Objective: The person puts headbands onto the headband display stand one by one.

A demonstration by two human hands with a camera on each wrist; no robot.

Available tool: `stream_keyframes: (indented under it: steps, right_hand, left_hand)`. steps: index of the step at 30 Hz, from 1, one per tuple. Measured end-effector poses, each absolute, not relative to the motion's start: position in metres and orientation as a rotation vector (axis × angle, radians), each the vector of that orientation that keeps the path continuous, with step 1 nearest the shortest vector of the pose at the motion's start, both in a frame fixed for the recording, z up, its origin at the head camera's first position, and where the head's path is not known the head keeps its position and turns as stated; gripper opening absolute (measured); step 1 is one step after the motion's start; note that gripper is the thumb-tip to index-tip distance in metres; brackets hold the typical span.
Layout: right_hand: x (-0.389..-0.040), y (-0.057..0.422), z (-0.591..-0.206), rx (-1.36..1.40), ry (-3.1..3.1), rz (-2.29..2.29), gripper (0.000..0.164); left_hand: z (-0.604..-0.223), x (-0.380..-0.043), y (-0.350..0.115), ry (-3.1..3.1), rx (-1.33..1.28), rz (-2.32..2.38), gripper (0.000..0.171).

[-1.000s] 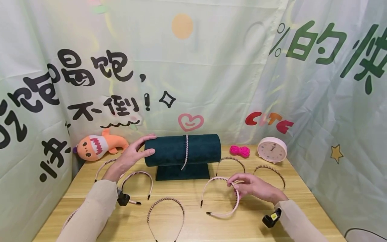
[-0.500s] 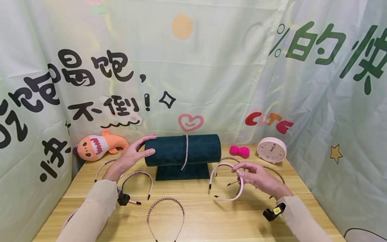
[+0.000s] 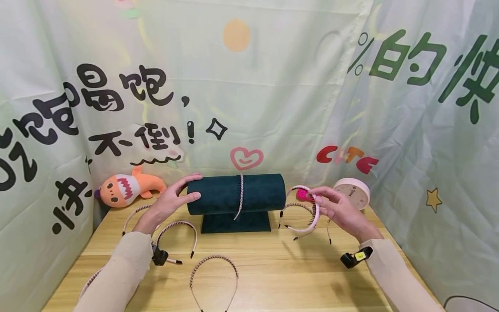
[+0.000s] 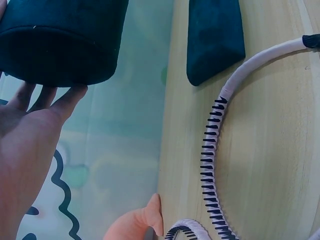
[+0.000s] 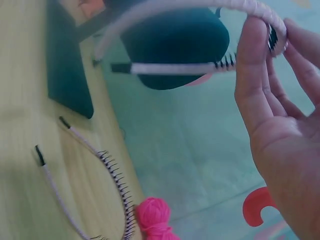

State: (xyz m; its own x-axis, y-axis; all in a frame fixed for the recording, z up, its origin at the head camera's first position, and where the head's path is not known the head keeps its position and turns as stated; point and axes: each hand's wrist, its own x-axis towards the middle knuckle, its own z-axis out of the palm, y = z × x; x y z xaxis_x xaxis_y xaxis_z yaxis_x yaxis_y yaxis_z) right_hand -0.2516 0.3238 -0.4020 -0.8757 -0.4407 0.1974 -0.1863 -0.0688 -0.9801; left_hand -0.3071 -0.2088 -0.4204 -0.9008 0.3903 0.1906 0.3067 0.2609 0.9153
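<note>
A dark green velvet roll stand [image 3: 212, 195] stands at the back of the table, with one braided headband [image 3: 241, 197] looped over its roll. At the roll's left end, my left hand [image 3: 165, 203] steadies it, fingers over the top and thumb against the front. My right hand [image 3: 343, 212] pinches a pale pink headband [image 3: 316, 212] between thumb and fingers, raised just right of the roll. In the right wrist view its black-tipped end [image 5: 121, 68] points toward the roll, and small black teeth line its inside.
On the left lie toothed headbands [image 4: 209, 165], and another headband [image 3: 214, 256] lies at front centre. Behind the raised one are a thin headband [image 5: 117, 180] and a pink yarn bundle [image 5: 154, 215]. A clock [image 3: 360, 193] and orange plush toy [image 3: 121, 190] stand at the back.
My right hand has lifted the pink headband from the table and carried it up and back, toward the roll's right end. My left hand has stayed on the stand.
</note>
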Motion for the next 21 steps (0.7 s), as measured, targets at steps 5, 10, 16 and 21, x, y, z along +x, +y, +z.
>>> stream_keyframes:
  steps: [5, 10, 16, 21]
  right_hand:
    - [-0.259, 0.318, -0.394, -0.62, 2.046, -2.086, 0.031]
    - [-0.268, 0.31, -0.389, -0.539, 2.124, -2.042, 0.033]
    - [-0.278, 0.297, -0.383, -0.479, 2.196, -1.993, 0.047]
    - [-0.285, 0.286, -0.383, -0.479, 2.239, -1.934, 0.049]
  left_hand:
    - [-0.422, -0.308, -0.209, 2.445, 0.651, 1.737, 0.058]
    - [-0.421, -0.307, -0.208, 2.443, 0.641, 1.742, 0.058]
    - [-0.421, -0.307, -0.209, 2.449, 0.635, 1.735, 0.057]
    - [-0.421, -0.307, -0.209, 2.461, 0.633, 1.726, 0.058]
